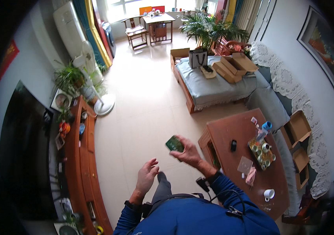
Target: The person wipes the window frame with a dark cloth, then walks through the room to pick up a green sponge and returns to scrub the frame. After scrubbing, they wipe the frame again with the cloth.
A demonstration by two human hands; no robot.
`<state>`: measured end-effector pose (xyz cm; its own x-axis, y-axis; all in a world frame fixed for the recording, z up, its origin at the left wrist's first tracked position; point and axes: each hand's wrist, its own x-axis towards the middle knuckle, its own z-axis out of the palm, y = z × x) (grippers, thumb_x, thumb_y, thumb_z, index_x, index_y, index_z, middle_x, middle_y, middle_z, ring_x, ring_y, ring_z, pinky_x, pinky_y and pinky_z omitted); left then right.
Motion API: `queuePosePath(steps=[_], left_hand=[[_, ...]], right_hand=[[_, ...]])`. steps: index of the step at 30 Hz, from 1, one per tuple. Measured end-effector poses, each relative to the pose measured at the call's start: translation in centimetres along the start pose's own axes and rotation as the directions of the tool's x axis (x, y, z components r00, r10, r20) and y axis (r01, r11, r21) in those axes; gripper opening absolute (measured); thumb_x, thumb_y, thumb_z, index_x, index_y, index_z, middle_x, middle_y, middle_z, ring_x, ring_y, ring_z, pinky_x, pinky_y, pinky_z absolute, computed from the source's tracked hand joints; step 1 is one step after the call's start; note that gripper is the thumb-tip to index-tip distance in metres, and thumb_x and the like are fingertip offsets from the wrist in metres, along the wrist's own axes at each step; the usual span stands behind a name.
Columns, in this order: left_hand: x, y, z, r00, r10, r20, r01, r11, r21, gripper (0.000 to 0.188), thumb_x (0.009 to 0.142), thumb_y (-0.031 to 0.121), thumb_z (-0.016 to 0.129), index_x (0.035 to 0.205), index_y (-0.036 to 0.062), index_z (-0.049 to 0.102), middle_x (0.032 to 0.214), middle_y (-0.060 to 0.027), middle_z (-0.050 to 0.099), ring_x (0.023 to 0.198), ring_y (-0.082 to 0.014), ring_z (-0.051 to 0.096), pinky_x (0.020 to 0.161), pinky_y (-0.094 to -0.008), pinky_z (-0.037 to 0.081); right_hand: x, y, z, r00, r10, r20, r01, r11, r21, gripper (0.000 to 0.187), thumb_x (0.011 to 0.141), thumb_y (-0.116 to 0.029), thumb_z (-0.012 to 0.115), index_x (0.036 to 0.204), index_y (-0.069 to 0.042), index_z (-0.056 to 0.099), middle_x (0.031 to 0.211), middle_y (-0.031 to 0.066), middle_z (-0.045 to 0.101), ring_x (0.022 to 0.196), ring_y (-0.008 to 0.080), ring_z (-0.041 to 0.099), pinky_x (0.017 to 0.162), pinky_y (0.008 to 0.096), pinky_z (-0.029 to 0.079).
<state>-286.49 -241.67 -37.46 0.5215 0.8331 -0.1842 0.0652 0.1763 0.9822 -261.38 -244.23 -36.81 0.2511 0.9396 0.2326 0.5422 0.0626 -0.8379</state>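
Out in front of my body, my right hand (187,152) grips a small dark green flat box (174,144) with rounded corners and pale print; it might be a tin or a packet, I cannot tell. The fingers lie along its right side, and its left part sticks out free. Lower and to the left, my left hand (147,175) is raised over the pale floor with fingers loosely bent and apart, holding nothing. My left hand does not touch the green box.
A brown coffee table (229,168) stands close on my right, bearing a tea tray (262,153), a white mug (269,194) and a pink cloth (251,176). Along the left wall runs a wooden cabinet (84,156). A white fan (105,105) and a daybed (210,88) stand farther ahead.
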Motion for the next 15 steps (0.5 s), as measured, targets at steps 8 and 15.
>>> queuePosePath(steps=[8, 15], left_hand=[[27.5, 8.0, -2.9, 0.981, -0.072, 0.182, 0.125, 0.946, -0.299, 0.030, 0.101, 0.013, 0.058, 0.128, -0.0020, 0.058, 0.114, -0.0108, 0.069, 0.099, -0.0177, 0.067, 0.087, -0.0335, 0.058], [52.0, 12.4, -7.3, 0.990, -0.067, 0.122, 0.122, 0.836, -0.536, 0.029, 0.103, 0.015, 0.056, 0.127, -0.0003, 0.058, 0.116, -0.0132, 0.069, 0.099, -0.0212, 0.069, 0.088, -0.0354, 0.058]], right_hand=[[21.9, 1.3, 3.8, 0.983, -0.165, -0.076, 0.153, 0.977, -0.152, 0.087, 0.074, -0.026, 0.085, 0.144, 0.003, 0.043, 0.113, 0.0241, 0.061, 0.103, 0.0391, 0.062, 0.089, 0.0441, 0.054], [45.4, 8.8, 3.0, 1.000, -0.027, 0.005, 0.023, 0.916, 0.401, 0.073, 0.085, -0.006, 0.076, 0.148, 0.002, 0.040, 0.096, 0.0129, 0.065, 0.081, 0.0175, 0.065, 0.072, 0.0315, 0.056]])
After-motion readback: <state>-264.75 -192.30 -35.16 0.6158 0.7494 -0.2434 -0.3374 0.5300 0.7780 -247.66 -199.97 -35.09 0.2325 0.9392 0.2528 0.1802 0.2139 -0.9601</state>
